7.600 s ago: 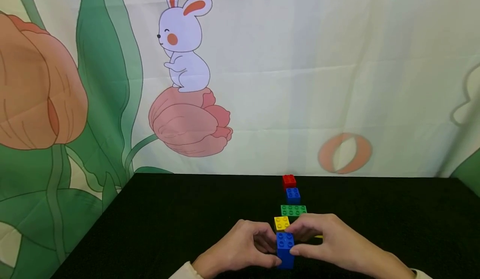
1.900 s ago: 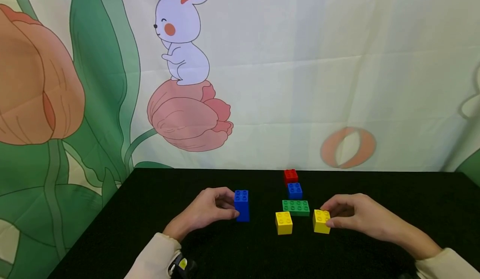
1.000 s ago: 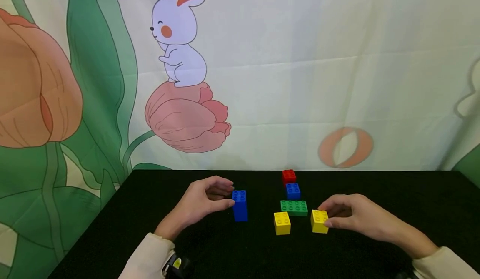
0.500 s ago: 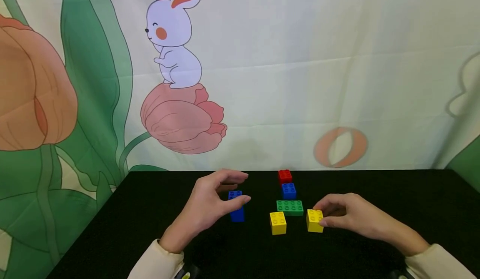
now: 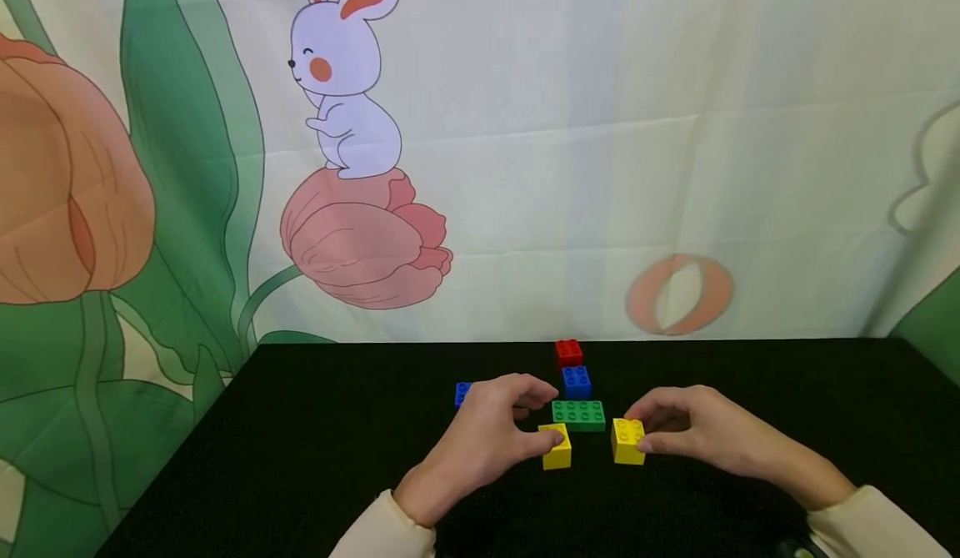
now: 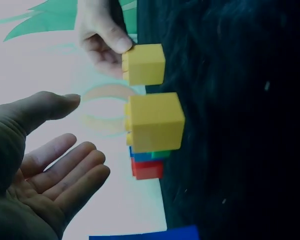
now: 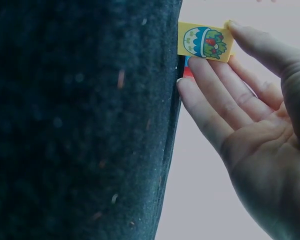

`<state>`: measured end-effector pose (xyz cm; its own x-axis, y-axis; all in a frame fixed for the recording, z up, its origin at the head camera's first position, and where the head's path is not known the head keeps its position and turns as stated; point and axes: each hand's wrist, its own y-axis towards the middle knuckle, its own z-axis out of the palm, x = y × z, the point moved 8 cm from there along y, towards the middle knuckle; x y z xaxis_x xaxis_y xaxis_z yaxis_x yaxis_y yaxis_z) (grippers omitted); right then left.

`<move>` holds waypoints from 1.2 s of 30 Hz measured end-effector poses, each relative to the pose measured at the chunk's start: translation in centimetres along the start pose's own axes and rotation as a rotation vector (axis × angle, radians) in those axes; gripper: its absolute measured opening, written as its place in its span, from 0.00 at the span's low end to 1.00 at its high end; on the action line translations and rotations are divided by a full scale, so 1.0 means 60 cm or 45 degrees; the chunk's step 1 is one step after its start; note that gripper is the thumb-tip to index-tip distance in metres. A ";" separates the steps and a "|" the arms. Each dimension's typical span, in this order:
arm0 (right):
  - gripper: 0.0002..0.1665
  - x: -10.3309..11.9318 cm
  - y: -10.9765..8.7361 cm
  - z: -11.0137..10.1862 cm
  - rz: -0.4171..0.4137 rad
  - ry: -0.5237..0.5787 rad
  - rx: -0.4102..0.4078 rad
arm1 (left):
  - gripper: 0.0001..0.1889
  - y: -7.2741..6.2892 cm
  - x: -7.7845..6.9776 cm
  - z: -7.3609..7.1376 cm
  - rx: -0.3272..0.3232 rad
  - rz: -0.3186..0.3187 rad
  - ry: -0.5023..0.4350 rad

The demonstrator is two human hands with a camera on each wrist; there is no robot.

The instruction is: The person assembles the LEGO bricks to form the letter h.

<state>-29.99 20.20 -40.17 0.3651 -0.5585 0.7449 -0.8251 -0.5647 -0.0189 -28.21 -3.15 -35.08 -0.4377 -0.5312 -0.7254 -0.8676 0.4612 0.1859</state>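
My left hand [image 5: 491, 433] hovers with thumb and fingers apart by a plain yellow brick [image 5: 557, 458]. Its thumb overlaps the top of that brick in the head view, but a gap shows between them in the left wrist view. To the right, my right hand [image 5: 701, 433] pinches a second yellow brick [image 5: 628, 449] between thumb and fingertips. A printed bowl of vegetables decorates this brick's side [image 7: 202, 41] in the right wrist view. A tall blue brick stack [image 5: 462, 392] stands behind my left hand, mostly hidden by it.
Behind the yellow bricks lies a flat green brick [image 5: 578, 415], with a blue brick [image 5: 577, 381] and a red brick [image 5: 568, 352] beyond it. All stand on a black tabletop [image 5: 322, 441]. A printed curtain [image 5: 525, 166] hangs at the table's far edge.
Both hands were on the blue stack, which now stands further left. My left hand has released it and moved right to the plain yellow brick. My right hand has taken hold of the printed yellow brick.
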 end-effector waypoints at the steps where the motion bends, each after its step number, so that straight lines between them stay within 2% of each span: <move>1: 0.22 0.000 0.000 0.000 0.000 0.003 0.000 | 0.20 0.001 0.002 0.005 0.006 -0.013 0.007; 8: 0.22 0.000 -0.002 -0.001 0.015 0.014 -0.003 | 0.22 0.003 0.022 0.024 0.030 -0.085 0.027; 14: 0.21 0.000 -0.001 -0.002 0.013 0.005 -0.006 | 0.22 0.003 0.030 0.038 0.081 -0.091 0.057; 20: 0.21 0.001 0.002 -0.001 0.014 0.000 -0.006 | 0.22 0.002 0.043 0.041 0.108 -0.127 0.082; 28: 0.22 0.002 0.002 0.000 0.031 -0.007 -0.016 | 0.20 0.003 0.056 0.045 0.130 -0.128 0.112; 32: 0.22 0.001 0.000 0.001 0.030 -0.006 -0.017 | 0.20 0.011 0.086 0.056 0.116 -0.098 0.103; 36: 0.22 0.001 -0.001 0.001 0.025 -0.007 -0.015 | 0.19 0.025 0.129 0.076 0.098 -0.069 0.103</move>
<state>-29.90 20.15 -40.19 0.3513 -0.5728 0.7406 -0.8372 -0.5463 -0.0254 -31.80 -3.33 -43.43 -0.4111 -0.6112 -0.6764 -0.8711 0.4820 0.0939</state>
